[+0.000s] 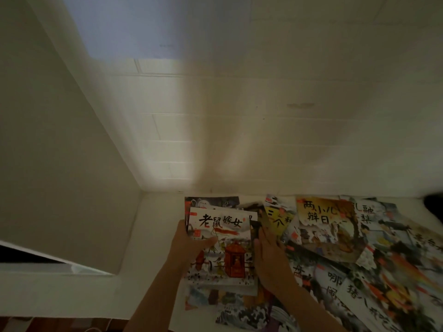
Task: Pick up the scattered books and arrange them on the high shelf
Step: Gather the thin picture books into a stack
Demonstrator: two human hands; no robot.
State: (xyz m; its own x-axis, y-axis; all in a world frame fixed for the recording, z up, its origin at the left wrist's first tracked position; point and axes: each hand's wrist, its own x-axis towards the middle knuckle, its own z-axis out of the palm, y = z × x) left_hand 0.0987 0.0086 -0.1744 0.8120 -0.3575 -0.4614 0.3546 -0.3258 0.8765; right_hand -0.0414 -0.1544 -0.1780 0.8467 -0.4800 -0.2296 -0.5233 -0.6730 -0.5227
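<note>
1. Big picture first: a white ledge (153,236) set into a corner of pale painted brick wall (263,116), smooth and matte, and it looks to be the high shelf itself. Most of its right side is still buried under a spread of picture books (359,259), overlapping at every angle, so by my reckoning the tidying is only at an early stage.
2. Those loose books are thin, flat and square-cornered, with glossy illustrated covers and brushed black titles; the ones far right are blurred, so I won't count them.
3. Now the small stack (223,248) near the left end of the spread: a few books squared up, a white cover with a red sedan chair on top. That is the one bit gathered so far.
4. The left hand (189,245) grips the stack's left edge, thumb lying across the cover, fingers hidden beneath.
5. The right hand (266,252) lies flat along the right edge, fingers straight and close together, pressing the books into line.
</note>
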